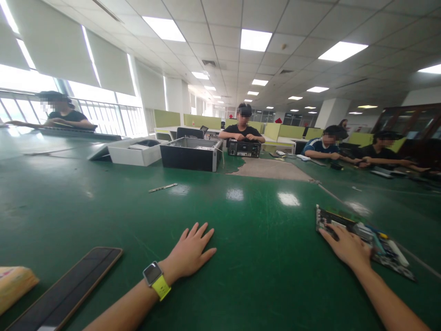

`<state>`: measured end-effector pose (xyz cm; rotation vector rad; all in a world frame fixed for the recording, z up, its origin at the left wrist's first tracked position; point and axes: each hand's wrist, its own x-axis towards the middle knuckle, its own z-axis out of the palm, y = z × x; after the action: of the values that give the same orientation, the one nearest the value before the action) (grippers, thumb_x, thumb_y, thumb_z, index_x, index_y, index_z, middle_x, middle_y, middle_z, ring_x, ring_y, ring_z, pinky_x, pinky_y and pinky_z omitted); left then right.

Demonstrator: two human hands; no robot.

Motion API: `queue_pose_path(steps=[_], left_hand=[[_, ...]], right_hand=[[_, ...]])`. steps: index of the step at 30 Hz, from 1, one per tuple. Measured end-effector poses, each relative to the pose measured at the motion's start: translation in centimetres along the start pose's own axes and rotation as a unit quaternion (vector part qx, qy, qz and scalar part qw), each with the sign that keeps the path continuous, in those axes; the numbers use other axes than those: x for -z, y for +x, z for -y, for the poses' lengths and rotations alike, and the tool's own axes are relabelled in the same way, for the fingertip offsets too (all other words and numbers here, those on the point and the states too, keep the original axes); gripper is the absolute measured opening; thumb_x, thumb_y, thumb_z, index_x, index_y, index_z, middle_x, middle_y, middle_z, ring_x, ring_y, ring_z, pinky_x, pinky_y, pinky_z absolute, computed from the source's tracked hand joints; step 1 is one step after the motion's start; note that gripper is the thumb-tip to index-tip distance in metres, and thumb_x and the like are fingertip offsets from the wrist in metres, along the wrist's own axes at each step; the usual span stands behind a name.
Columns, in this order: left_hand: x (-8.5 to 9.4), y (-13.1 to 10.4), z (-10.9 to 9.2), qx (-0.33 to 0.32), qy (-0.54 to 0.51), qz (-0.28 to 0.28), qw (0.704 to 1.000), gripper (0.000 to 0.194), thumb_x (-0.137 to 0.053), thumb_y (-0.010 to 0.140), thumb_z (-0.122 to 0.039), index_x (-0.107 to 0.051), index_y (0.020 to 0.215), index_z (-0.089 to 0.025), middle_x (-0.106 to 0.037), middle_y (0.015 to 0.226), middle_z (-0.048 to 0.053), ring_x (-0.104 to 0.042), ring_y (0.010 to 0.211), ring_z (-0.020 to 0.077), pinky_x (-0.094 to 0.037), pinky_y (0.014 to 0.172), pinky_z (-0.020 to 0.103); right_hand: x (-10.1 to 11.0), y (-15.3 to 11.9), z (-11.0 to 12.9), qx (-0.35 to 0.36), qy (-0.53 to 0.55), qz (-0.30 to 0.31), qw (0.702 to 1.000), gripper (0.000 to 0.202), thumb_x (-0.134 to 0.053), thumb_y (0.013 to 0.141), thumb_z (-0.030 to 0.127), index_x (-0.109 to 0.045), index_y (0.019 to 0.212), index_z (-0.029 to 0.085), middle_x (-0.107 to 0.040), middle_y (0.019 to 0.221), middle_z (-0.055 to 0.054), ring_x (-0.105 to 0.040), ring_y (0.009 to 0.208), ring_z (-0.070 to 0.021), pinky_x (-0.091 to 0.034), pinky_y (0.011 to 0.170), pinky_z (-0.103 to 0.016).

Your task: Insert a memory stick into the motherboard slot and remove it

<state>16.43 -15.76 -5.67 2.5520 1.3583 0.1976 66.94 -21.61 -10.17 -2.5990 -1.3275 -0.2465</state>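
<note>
My left hand (189, 253) lies flat on the green table (241, 280), fingers spread, nothing in it. A watch (153, 274) with a yellow-green strap is on that wrist. At the right, my right hand (346, 246) rests over the left part of a circuit board (396, 257), its fingers apart and touching the board. The board lies on the table with a green module strip, blue and yellow parts and a silver piece on it. Part of the board is hidden under the hand.
A dark phone or tablet (69, 292) and a yellow packet (15, 285) lie at the lower left. A thin strip (163, 188) is mid-table. Behind stand a white case (136, 154), a black open case (189, 156) and another unit (244, 148) at a person's hands. More people sit left and right.
</note>
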Motion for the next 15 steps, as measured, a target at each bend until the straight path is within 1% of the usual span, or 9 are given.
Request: queue_pose_path(steps=[5, 7, 8, 10, 12, 13, 15], left_hand=[[-0.2, -0.1, -0.1, 0.005, 0.027, 0.007, 1.000, 0.068, -0.030, 0.087, -0.064, -0.032, 0.143, -0.025, -0.022, 0.152, 0.009, -0.015, 0.139, 0.0336, -0.018, 0.110, 0.056], [-0.2, -0.2, -0.1, 0.006, 0.035, 0.008, 0.999, 0.069, -0.030, 0.086, -0.065, -0.033, 0.143, -0.026, -0.023, 0.152, 0.007, -0.017, 0.139, 0.0331, -0.019, 0.110, 0.055], [0.0, 0.0, 0.0, 0.003, 0.035, 0.006, 0.999, 0.069, -0.032, 0.084, -0.066, -0.035, 0.142, -0.027, -0.025, 0.151, 0.007, -0.021, 0.138, 0.0329, -0.021, 0.110, 0.054], [0.6, 0.7, 0.8, 0.002, 0.022, -0.008, 1.000, 0.067, -0.037, 0.082, -0.067, -0.044, 0.136, -0.027, -0.037, 0.146, 0.006, -0.034, 0.133, 0.0311, -0.030, 0.108, 0.048], [1.7, 2.3, 2.9, 0.025, -0.002, -0.048, 0.999, 0.063, -0.038, 0.083, -0.064, -0.052, 0.129, -0.024, -0.052, 0.135, 0.006, -0.049, 0.123, 0.0267, -0.040, 0.102, 0.039], [2.3, 3.4, 4.5, 0.056, -0.006, -0.089, 0.994, 0.062, -0.036, 0.085, -0.061, -0.053, 0.128, -0.020, -0.056, 0.131, 0.008, -0.052, 0.119, 0.0252, -0.042, 0.100, 0.036], [3.5, 5.5, 8.4, 0.108, 0.029, -0.157, 0.981, 0.062, -0.037, 0.085, -0.055, -0.048, 0.132, -0.015, -0.051, 0.136, 0.010, -0.048, 0.123, 0.0256, -0.037, 0.104, 0.035]], right_hand=[[-0.2, 0.0, -0.2, 0.011, 0.000, -0.012, 1.000, 0.070, -0.024, 0.077, 0.075, -0.053, 0.124, 0.033, -0.050, 0.135, -0.005, -0.047, 0.116, -0.0366, -0.034, 0.093, -0.053], [-0.2, 0.0, -0.2, 0.014, 0.001, -0.016, 1.000, 0.070, -0.024, 0.078, 0.075, -0.054, 0.124, 0.032, -0.051, 0.134, -0.005, -0.048, 0.115, -0.0368, -0.034, 0.092, -0.053], [-0.2, -0.1, -0.2, 0.015, 0.003, -0.017, 1.000, 0.070, -0.023, 0.078, 0.075, -0.054, 0.124, 0.032, -0.051, 0.134, -0.006, -0.048, 0.115, -0.0370, -0.035, 0.092, -0.054], [-0.2, -0.1, -0.1, 0.012, 0.006, -0.018, 1.000, 0.070, -0.023, 0.078, 0.075, -0.054, 0.124, 0.032, -0.052, 0.133, -0.006, -0.048, 0.115, -0.0374, -0.035, 0.091, -0.054], [-0.2, 0.0, -0.2, 0.007, 0.008, -0.012, 1.000, 0.071, -0.024, 0.077, 0.076, -0.054, 0.124, 0.032, -0.052, 0.133, -0.007, -0.048, 0.115, -0.0377, -0.035, 0.091, -0.054], [-0.2, 0.1, -0.2, 0.005, 0.009, -0.010, 1.000, 0.071, -0.024, 0.077, 0.077, -0.054, 0.124, 0.032, -0.051, 0.134, -0.007, -0.048, 0.115, -0.0377, -0.035, 0.091, -0.054], [-0.3, 0.2, -0.3, 0.008, 0.009, -0.013, 1.000, 0.071, -0.026, 0.077, 0.076, -0.055, 0.124, 0.031, -0.051, 0.134, -0.006, -0.048, 0.116, -0.0372, -0.034, 0.092, -0.054]])
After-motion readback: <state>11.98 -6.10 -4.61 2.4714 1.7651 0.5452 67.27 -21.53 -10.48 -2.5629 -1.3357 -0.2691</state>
